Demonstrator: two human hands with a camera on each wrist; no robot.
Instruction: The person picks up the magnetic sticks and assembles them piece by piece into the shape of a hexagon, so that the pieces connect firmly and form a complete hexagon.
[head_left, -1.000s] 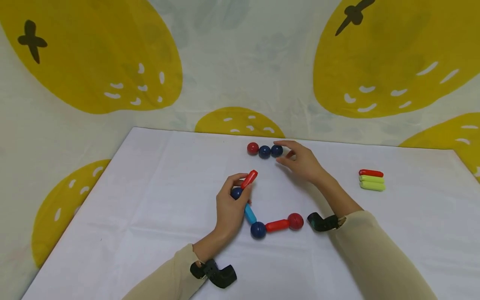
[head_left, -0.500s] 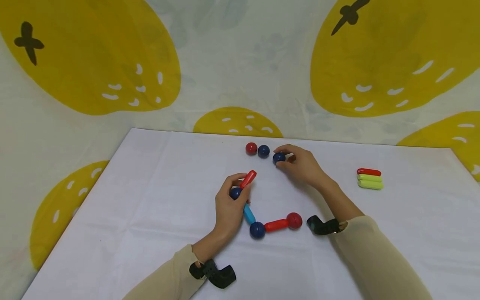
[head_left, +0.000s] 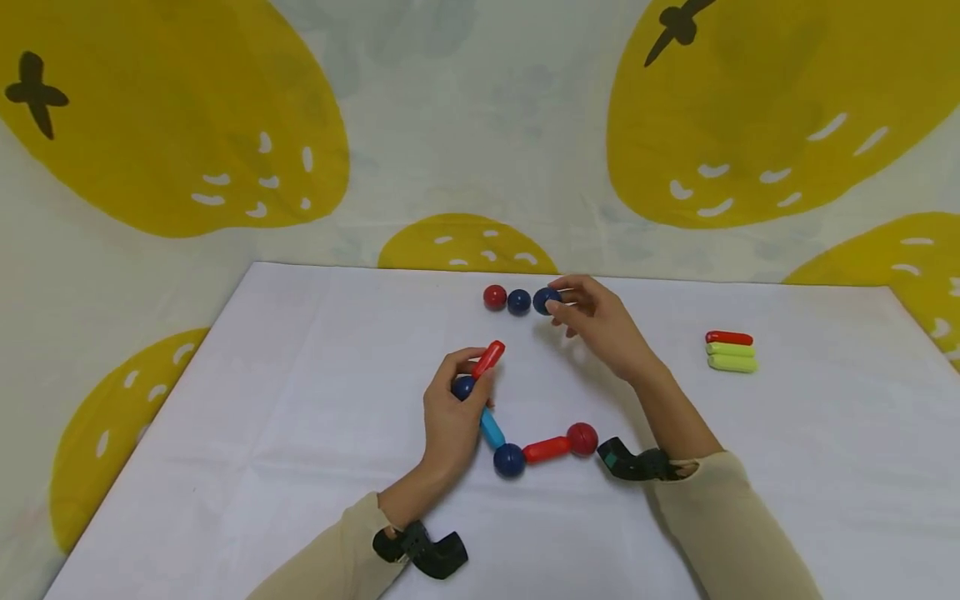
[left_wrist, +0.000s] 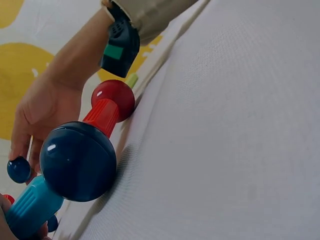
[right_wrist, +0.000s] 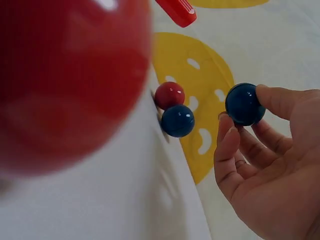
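Note:
My left hand (head_left: 453,421) grips a chain of toy building balls and rods around one dark blue ball (head_left: 462,387), from which a red rod (head_left: 490,358) points up and away. From that hand a light blue rod (head_left: 491,428) runs to a second blue ball (head_left: 509,460), then a red rod (head_left: 547,450) and a red ball (head_left: 582,439). My right hand (head_left: 607,325) pinches a loose dark blue ball (right_wrist: 244,104) between thumb and fingers, raised off the table in the right wrist view.
Near the far table edge lie a loose red ball (head_left: 495,297) and a loose blue ball (head_left: 519,302), side by side. At the right, a red rod (head_left: 729,337) and two yellow-green rods (head_left: 731,356) lie in a stack-like row on the white tabletop (head_left: 300,400).
My right hand has taken the rightmost blue ball from the row, drawn it toward me and then lifted it. The left hand keeps its grip on the chain.

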